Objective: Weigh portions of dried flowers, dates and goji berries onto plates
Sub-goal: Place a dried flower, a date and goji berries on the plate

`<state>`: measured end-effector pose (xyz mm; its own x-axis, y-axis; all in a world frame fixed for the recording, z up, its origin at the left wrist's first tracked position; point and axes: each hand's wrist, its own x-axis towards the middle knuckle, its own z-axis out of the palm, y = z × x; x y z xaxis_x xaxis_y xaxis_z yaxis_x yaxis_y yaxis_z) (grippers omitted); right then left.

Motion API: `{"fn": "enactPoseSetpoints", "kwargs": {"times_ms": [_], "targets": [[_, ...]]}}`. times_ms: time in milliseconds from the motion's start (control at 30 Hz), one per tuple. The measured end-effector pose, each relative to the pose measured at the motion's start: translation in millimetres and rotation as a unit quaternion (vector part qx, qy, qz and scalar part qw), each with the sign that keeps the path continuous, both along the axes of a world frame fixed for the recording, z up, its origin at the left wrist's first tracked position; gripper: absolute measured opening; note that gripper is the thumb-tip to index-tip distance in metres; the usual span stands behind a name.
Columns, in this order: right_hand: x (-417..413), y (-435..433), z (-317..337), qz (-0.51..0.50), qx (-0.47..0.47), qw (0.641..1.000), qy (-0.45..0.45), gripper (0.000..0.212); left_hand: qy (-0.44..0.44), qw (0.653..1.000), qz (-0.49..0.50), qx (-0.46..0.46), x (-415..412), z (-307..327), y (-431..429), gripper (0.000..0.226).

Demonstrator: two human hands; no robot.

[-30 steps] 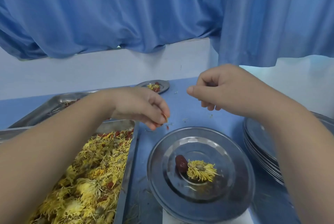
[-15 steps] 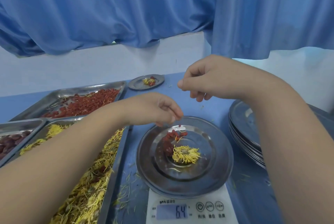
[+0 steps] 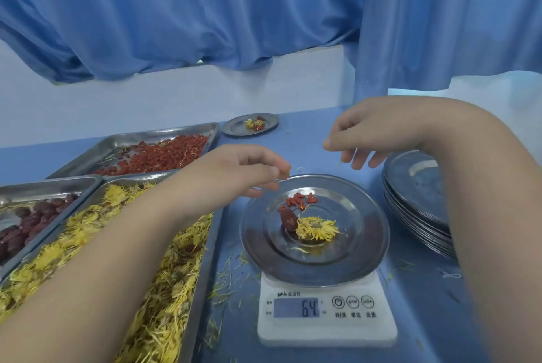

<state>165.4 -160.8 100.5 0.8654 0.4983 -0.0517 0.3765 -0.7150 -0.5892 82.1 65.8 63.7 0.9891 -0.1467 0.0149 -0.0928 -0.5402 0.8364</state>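
A steel plate (image 3: 366,245) sits on a white scale (image 3: 327,330) whose display reads 6.4. On the plate lie a yellow dried flower (image 3: 318,227), a dark date (image 3: 289,220) and a few red goji berries (image 3: 300,200). My left hand (image 3: 249,169) hovers over the plate's far left rim, thumb and fingertips curled together, with nothing visible between them. Behind the plate, my right hand (image 3: 366,134) hangs in the air with thumb out and fingers loosely bent, holding nothing.
Three steel trays stand at the left: goji berries (image 3: 152,154), dates (image 3: 26,224) and dried flowers (image 3: 164,289). A stack of plates (image 3: 416,201) is at the right. A filled plate (image 3: 234,131) sits at the back. Loose petals litter the blue table.
My left hand moved from the tray edge to the plate, and goji berries now lie on it. My right hand's fingers have loosened. The view tilted down, showing the scale.
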Motion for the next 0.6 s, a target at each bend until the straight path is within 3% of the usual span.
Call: {"fn": "enactPoseSetpoints", "kwargs": {"times_ms": [300, 400, 600], "targets": [[-30, -12, -3, -0.043, -0.045, 0.998, -0.026, 0.022, -0.042, 0.987, 0.099, -0.119, -45, -30, 11, 0.017], [-45, -12, -24, -0.066, -0.118, 0.987, -0.088, 0.021, -0.02, 0.961, 0.161, -0.224, -49, -34, 14, 0.015], [-78, -24, -72, -0.094, -0.06, 0.979, -0.169, 0.025, 0.039, 0.914, 0.214, -0.342, -54, -34, 22, 0.025]]}}
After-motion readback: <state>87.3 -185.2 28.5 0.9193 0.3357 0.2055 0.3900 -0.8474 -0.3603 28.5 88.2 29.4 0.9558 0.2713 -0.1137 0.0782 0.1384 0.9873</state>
